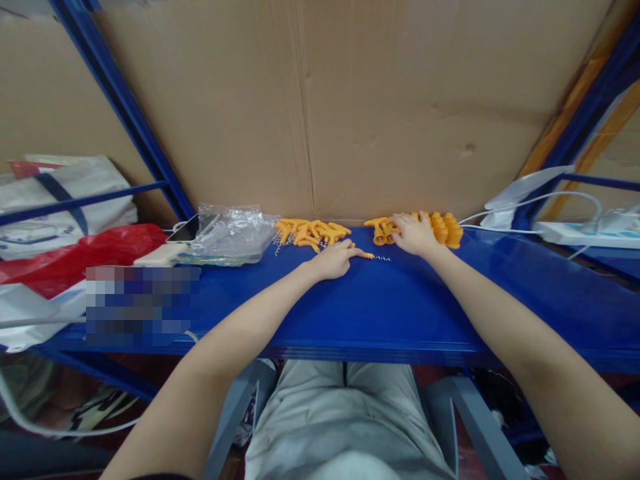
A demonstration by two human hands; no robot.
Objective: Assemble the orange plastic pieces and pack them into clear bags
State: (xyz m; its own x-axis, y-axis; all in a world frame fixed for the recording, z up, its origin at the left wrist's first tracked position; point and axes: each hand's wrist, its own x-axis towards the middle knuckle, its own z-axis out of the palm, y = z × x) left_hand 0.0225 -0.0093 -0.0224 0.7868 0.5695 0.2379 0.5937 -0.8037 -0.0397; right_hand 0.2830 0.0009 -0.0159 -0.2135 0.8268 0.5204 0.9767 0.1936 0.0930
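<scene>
My left hand (331, 261) is closed on an orange corkscrew (367, 255), whose thin metal spiral points right, low over the blue tabletop. Just behind that hand lies a pile of similar corkscrews (310, 232) with orange handles and silver spirals. Farther right, my right hand (415, 235) rests over orange plastic pieces, its fingers spread among them. Hollow-ended orange pieces (383, 230) lie left of its fingertips, and a row of ribbed orange pieces (447, 230) stands to its right. What lies under the palm is hidden.
Clear plastic bags (235, 233) and a phone (193, 228) lie left of the pile. A red plastic bag (100, 257) is farther left. Cardboard (350, 120) closes the back of the blue table (375, 307). A white power strip (585, 233) sits at right.
</scene>
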